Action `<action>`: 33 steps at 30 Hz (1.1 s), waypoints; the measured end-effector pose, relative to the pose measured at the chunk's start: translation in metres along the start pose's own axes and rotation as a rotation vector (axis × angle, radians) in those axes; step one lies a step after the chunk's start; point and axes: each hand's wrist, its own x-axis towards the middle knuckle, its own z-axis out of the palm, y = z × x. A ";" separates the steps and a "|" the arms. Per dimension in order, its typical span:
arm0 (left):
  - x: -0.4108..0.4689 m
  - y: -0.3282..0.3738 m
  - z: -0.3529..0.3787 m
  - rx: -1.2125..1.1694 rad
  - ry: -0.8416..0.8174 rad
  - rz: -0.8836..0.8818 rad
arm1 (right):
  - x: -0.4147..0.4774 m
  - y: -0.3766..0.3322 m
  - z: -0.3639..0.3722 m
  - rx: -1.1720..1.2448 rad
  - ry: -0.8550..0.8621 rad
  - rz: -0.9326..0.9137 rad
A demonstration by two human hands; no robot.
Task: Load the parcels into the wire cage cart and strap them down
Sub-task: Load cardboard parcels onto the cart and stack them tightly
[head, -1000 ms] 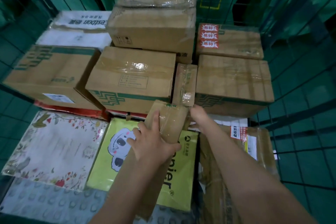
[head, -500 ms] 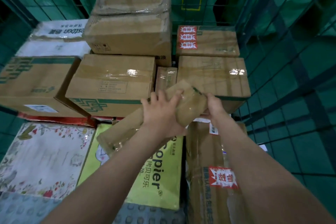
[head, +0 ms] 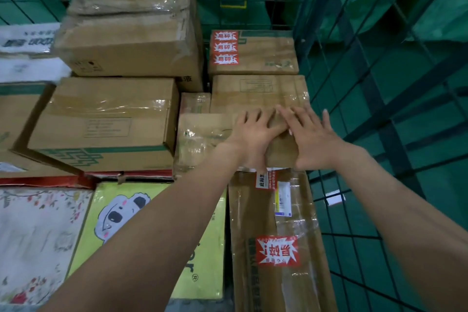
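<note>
1. The wire cage cart (head: 367, 63) stands around everything, and its green mesh wall rises on the right side.
2. A big brown box (head: 126, 43) sits on top of the pile at the far side, with wrinkled tape on its top.
3. A wide taped box (head: 106, 119) lies just near of it, left of centre.
4. A long box (head: 273, 235) with a red sticker runs from near to far along the right wall.
5. A yellow-green box (head: 207, 261) with a panda drawing lies just left of the long box.
6. A box with three red stickers (head: 263, 53) lies at the far right.
7. The taped parcel (head: 202, 137) lies crosswise inside the cart, between the wide taped box and the right wall, at the far end of the long box.
8. Our left hand (head: 253, 134) lies flat on the right part of this parcel, fingers spread wide.
9. Our right hand (head: 311, 137) presses just beside it on the parcel's right end, also flat and wide, and grips nothing.
</note>
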 end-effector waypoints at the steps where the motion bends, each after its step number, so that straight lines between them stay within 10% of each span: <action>1: 0.006 0.004 0.000 0.051 0.006 0.055 | 0.000 0.004 0.003 0.009 -0.022 0.007; 33: 0.015 -0.052 0.076 -0.109 -0.250 -0.237 | 0.068 0.043 0.058 -0.066 -0.232 0.027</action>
